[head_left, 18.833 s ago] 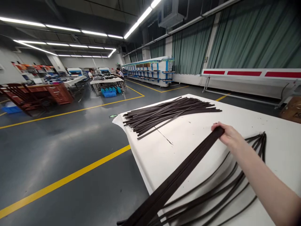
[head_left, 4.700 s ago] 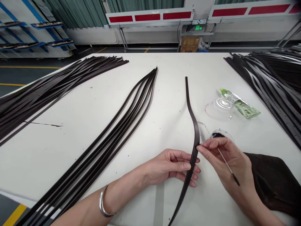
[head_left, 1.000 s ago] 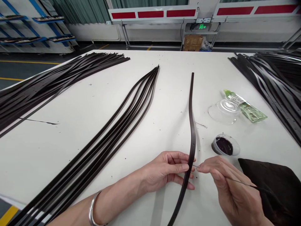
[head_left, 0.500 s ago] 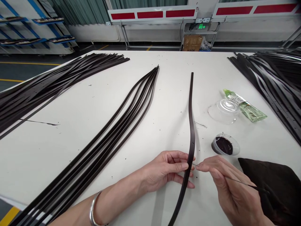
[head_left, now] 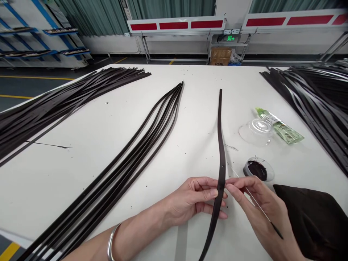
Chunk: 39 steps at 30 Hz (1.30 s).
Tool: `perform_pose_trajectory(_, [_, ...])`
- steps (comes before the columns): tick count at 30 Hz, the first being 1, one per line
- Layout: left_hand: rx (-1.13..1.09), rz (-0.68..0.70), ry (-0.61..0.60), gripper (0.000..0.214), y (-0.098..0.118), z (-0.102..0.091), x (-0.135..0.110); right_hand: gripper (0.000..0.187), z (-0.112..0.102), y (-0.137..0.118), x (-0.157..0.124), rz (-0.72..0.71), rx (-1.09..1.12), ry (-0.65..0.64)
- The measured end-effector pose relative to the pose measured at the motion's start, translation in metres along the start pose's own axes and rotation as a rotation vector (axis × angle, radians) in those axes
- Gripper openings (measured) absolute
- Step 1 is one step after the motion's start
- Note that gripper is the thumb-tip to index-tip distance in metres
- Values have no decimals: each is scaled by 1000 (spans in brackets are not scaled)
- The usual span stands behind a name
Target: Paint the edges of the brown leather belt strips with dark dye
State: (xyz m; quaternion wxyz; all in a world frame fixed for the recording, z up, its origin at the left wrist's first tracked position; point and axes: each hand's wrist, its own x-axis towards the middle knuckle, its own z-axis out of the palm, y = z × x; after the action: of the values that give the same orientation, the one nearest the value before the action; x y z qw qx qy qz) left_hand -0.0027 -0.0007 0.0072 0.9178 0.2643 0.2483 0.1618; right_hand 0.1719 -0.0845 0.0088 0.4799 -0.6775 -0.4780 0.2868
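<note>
Leather strap (head_left: 221, 159) is pinched in my left hand (head_left: 197, 199), thumb on top, fingers curled behind. My right hand (head_left: 258, 203) holds a thin brush (head_left: 276, 230) in a narrow grip, fingertips at the strap's edge.

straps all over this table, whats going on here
A person grips one dark strap in their left hand, on a white table. Their right hand holds a thin brush and sits right beside the strap's edge. A small cup of dark liquid and a dark cloth lie to the right, and more straps lie in long fanned bunches.
</note>
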Motion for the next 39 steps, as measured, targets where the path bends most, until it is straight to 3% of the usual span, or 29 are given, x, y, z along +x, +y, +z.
perform_pose_trajectory(5, [33,-1,-6,17,-4,0,0,24,3,5,6,103,166,14])
perform_pose_trajectory(10, [113,-105,-49,25,2,-1,-3,24,-4,-8,23,27,189,93])
perform_pose_trajectory(15, [85,-80,-35,24,4,-1,-4,23,-20,-14,29,-119,-20,55])
perform_pose_trajectory(19, [33,-48,14,20,2,-2,-2,38,-50,-3,29,-137,-96,164])
perform_pose_trajectory(21, [10,-47,40,19,2,-2,-2,38,-64,2,29,-101,-165,193])
perform_pose_trajectory(23, [-3,-47,53,18,2,-2,-1,35,-70,2,26,-153,-274,198])
perform_pose_trajectory(28, [-14,-42,29,26,1,-3,0,25,-45,-10,5,-600,-260,-38])
perform_pose_trajectory(30, [-17,-36,27,29,0,-4,0,24,-32,-13,-2,-700,-205,-103])
perform_pose_trajectory(33, [-20,-32,20,28,0,-4,0,27,-23,-12,-4,-741,-187,-154])
perform_pose_trajectory(39, [-20,-17,6,24,1,-4,0,30,-19,-13,2,-794,-180,-125])
